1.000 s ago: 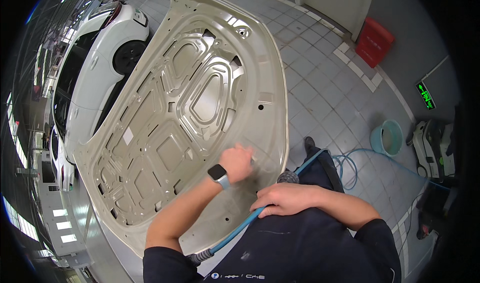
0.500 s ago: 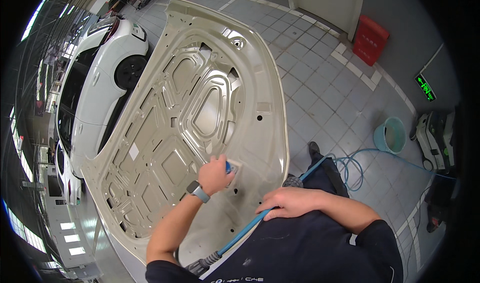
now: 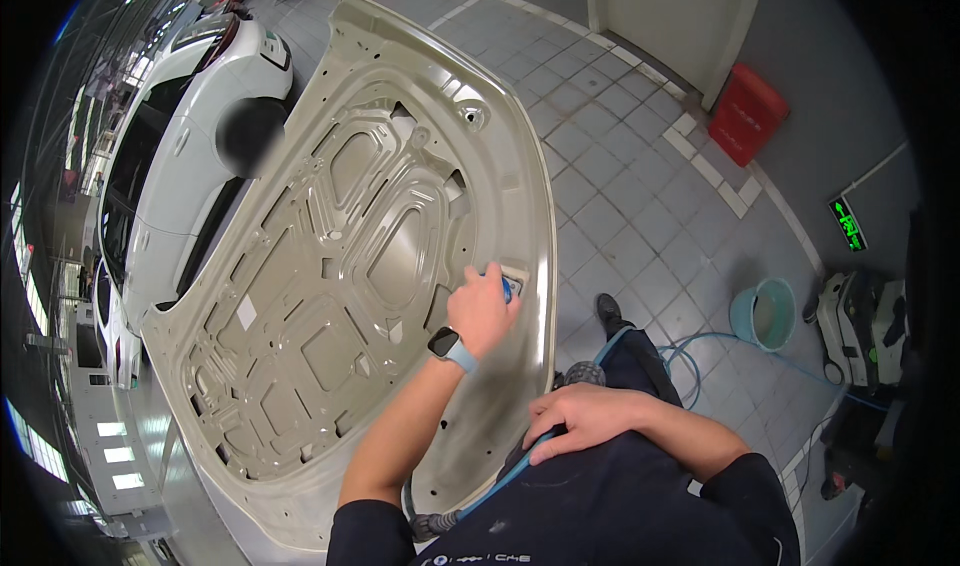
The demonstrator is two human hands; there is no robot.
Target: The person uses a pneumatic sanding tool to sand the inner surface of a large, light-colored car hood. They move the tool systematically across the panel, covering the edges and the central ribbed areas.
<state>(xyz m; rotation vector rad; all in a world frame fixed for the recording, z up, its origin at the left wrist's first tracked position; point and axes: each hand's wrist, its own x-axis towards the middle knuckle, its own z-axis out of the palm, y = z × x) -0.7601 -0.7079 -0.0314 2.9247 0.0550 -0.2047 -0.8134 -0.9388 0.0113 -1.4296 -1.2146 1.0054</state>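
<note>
A large beige car bonnet panel (image 3: 330, 356) lies in front of me, its ribbed inner face with many cut-outs turned up. My left hand (image 3: 480, 311), wearing a watch, is closed round a small blue block (image 3: 508, 288) with a flat, pale pad. That block sits on the smooth border of the panel near its right edge, and my fingers cover most of it. Close to my body, my right hand (image 3: 588, 416) is wrapped round a blue hose (image 3: 535, 451) by the panel's near edge. A dark grey ribbed sleeve (image 3: 585, 373) shows just beyond that hand.
White cars (image 3: 190, 156) stand beyond the panel at left. The hose lies in loops on the tiled floor at right, near a turquoise bucket (image 3: 742, 318) and a grey-and-white machine (image 3: 850, 326). A red container (image 3: 745, 116) stands by the wall.
My left hand and the blue block have moved forward and to the right across the panel, toward its right edge. My right hand stays on the hose. The view has shifted slightly.
</note>
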